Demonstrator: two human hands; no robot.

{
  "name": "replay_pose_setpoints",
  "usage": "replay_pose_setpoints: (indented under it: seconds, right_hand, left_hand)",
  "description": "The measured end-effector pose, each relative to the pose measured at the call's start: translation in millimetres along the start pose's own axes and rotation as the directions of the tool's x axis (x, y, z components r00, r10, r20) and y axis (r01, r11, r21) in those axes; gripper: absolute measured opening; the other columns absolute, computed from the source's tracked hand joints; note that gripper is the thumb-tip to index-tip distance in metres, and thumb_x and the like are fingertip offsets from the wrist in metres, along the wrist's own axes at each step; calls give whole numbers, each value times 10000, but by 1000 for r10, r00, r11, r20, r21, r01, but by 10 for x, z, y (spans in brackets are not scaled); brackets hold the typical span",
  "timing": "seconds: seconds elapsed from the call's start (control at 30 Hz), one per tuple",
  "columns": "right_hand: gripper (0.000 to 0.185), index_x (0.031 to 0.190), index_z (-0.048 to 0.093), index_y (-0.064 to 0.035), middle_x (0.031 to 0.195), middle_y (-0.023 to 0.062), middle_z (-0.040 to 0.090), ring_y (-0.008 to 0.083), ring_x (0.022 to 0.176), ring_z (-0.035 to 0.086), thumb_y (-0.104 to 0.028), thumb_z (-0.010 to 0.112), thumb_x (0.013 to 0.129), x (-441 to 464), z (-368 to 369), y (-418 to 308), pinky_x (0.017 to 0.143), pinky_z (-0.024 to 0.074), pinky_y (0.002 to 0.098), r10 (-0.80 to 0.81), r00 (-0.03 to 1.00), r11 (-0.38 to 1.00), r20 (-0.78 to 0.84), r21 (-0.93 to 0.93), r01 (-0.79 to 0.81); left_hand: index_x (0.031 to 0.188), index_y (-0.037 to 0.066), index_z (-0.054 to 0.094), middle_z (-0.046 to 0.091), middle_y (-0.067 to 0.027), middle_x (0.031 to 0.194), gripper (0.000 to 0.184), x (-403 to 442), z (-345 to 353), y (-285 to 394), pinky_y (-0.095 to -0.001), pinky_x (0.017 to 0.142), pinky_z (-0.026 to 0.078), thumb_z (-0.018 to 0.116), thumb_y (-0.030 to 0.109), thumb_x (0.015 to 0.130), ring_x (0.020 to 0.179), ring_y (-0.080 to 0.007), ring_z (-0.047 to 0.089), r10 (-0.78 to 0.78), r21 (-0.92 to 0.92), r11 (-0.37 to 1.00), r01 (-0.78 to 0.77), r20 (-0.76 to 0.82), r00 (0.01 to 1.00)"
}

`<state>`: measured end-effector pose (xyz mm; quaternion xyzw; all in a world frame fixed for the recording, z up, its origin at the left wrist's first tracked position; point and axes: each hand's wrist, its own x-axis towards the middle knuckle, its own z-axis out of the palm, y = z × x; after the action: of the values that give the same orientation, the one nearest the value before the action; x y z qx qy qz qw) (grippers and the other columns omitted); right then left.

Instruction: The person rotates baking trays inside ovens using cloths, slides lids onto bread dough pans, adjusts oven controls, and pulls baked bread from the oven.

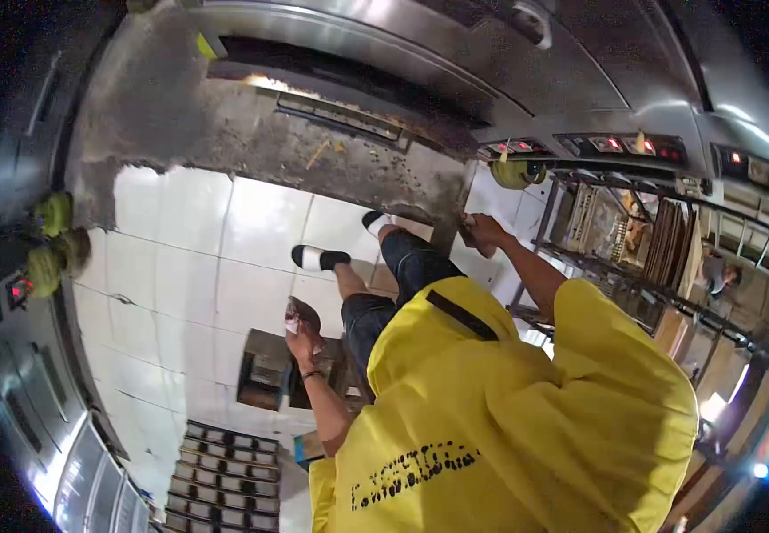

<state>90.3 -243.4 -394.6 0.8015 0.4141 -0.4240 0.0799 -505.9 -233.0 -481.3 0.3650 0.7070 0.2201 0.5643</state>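
My left hand [303, 339] hangs low on the left, above the white tiled floor [265, 218]. Its fingers are closed around something small and pale, too blurred to name. A dark band circles that wrist. Below this hand stand dark block-like tins or boxes [265, 369] on the floor. Over on the right, my right hand [488, 233] is curled beside the dark oven base, and a small dark thing shows at its fingertips. What that is cannot be made out.
Steel ovens with red-lit control panels [620, 147] line the far side, above a grimy ledge [313, 147] with crumbs. A rack of trays [669, 235] stands at right. Rows of baking tins [223, 475] lie lower left. Yellow-green round objects [518, 173] sit by the panels.
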Motion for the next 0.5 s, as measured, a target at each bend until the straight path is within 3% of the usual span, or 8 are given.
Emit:
replay_pose_setpoints:
  seconds: [0.03,0.07,0.17,0.23,0.3,0.33,0.43,0.5]
  right_hand:
    - [425,1172,602,-10,919,193,685,363,802,670,-279,668,850,-98,-12,-53,709,529,457,-10,1000,1000,-22,21,10]
    - [417,1187,599,-18,949,188,682,330,824,669,-274,664,864,-195,23,-56,729,530,430,52,997,993,63,102,-58]
    - [347,1051,670,-34,916,194,704,320,874,682,-313,635,849,-495,84,-303,778,517,425,57,995,970,83,233,-75]
    - [389,1109,663,-37,987,220,693,337,963,668,-324,647,847,-333,449,-51,830,509,435,-240,940,814,-244,477,332]
    - [404,1133,656,-42,1038,234,680,350,1024,646,-331,637,852,-399,340,-403,872,500,427,-94,970,965,-224,217,144]
    - [403,1135,655,-46,1046,234,677,355,1027,643,-335,633,855,-308,460,-377,877,499,424,-111,967,890,-230,410,200]
    - [410,1137,654,-61,1065,223,676,358,1038,638,-365,620,865,-419,529,-631,887,498,424,-227,931,956,-286,119,270]
    - [415,1142,656,-69,1077,219,676,362,1044,637,-376,624,865,-554,472,-804,879,497,432,50,963,982,-265,191,1]
  left_hand:
    - [1181,-15,606,689,-93,946,263,-71,-211,312,-347,708,528,558,105,952,879,-218,651,-87,-189,978,93,38,995]
    - [1174,1,594,656,-80,866,250,-225,-379,888,-320,632,523,559,135,966,771,-183,629,-208,10,978,208,-19,978]
    - [1170,-12,594,654,-90,885,287,101,-996,381,-299,639,529,588,177,953,743,-167,620,-59,-208,978,37,-102,993]
    - [1249,-32,553,651,-135,1095,395,30,-1279,628,-409,744,581,623,158,910,912,-263,655,-79,-143,987,73,-37,996]
    - [1185,-56,592,682,-139,1044,400,263,-1502,167,-368,708,560,615,217,894,898,-234,665,85,-242,965,-99,-67,994]
    - [1235,-54,551,651,-161,1072,418,69,-1498,593,-426,752,587,626,129,867,899,-296,658,-189,-269,948,171,-45,981]
    - [1197,-31,598,688,-124,1047,313,79,-1712,270,-370,785,580,566,105,918,906,-254,678,-161,-195,966,168,52,986]
    - [1201,-22,601,690,-119,1022,302,137,-1765,160,-377,741,582,556,80,921,884,-259,681,110,151,980,-127,117,987]
